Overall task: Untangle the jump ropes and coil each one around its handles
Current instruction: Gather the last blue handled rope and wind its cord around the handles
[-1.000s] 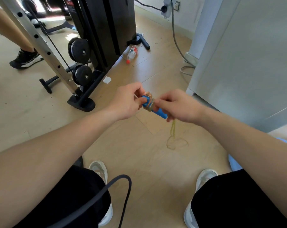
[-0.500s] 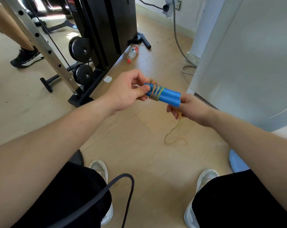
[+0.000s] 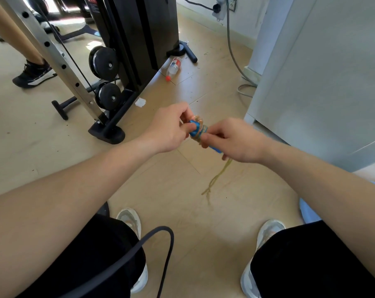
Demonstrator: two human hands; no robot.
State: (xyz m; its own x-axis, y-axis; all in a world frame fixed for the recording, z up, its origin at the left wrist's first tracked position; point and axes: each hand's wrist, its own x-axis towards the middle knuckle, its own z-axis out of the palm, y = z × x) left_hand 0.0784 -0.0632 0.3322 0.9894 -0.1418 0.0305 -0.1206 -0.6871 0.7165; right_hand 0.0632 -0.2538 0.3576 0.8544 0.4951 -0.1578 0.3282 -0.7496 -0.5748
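Observation:
I hold blue jump rope handles (image 3: 197, 130) between both hands above the floor. Several turns of a thin yellowish rope (image 3: 217, 177) sit wound around their left end. My left hand (image 3: 169, 128) pinches that end with thumb and fingers. My right hand (image 3: 236, 140) covers the right end of the handles and grips the rope where it leaves them. The loose rope tail hangs from under my right hand and its end is blurred above the floor. A thick black rope (image 3: 158, 239) loops over my left thigh at the bottom.
A black weight machine (image 3: 130, 39) with pulleys and a silver upright stands at the upper left. A plastic bottle (image 3: 174, 66) lies on the floor by it. A white cabinet (image 3: 324, 67) fills the right side. Another person's leg and black shoe (image 3: 32, 74) are far left.
My right hand has come up from below the handles to cover their right end, carrying the rope around. The handles tilted down to the right. The hanging tail is shorter.

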